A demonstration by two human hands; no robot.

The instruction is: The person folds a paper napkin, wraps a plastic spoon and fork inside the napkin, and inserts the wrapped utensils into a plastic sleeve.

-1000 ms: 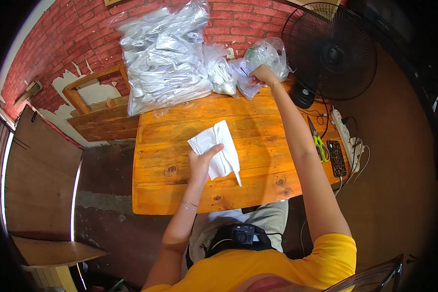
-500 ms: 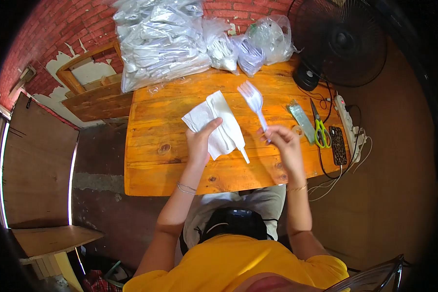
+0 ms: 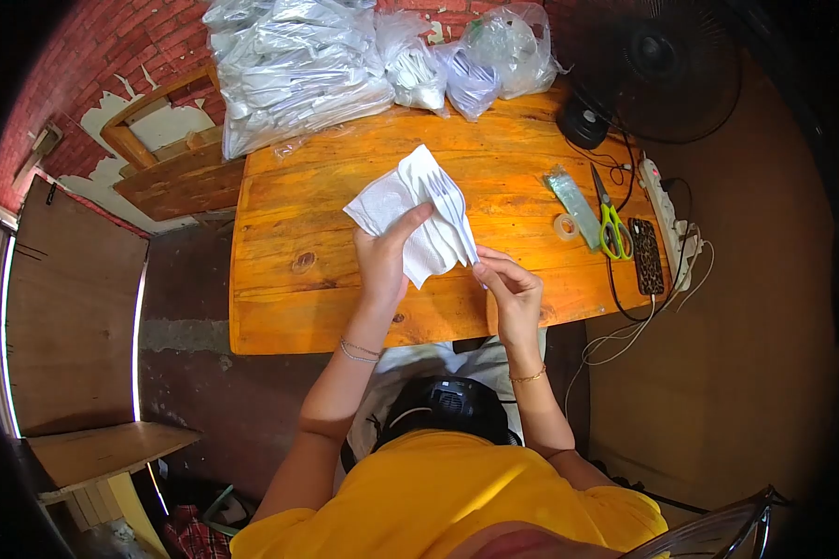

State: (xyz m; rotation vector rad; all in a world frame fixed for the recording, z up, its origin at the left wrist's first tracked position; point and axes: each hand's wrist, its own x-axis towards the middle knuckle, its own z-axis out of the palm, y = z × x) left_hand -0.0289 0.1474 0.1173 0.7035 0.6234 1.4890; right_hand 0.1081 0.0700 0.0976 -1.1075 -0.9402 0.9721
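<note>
My left hand is closed on a folded white paper napkin, thumb on top, above the table's middle. A white plastic fork lies along the napkin's right side, tines pointing away from me. My right hand pinches the fork's handle end between thumb and fingers, just off the napkin's lower right edge. Whether another utensil lies beneath the fork cannot be made out.
On the wooden table stand a big stack of plastic-bagged white items and smaller bags of white cutlery. Scissors, a tape roll, a phone, a power strip and a fan are at right.
My right hand has moved left and brought the fork from beside the napkin onto it. The view has shifted slightly. A white handle that stuck out of the napkin is no longer distinct.
</note>
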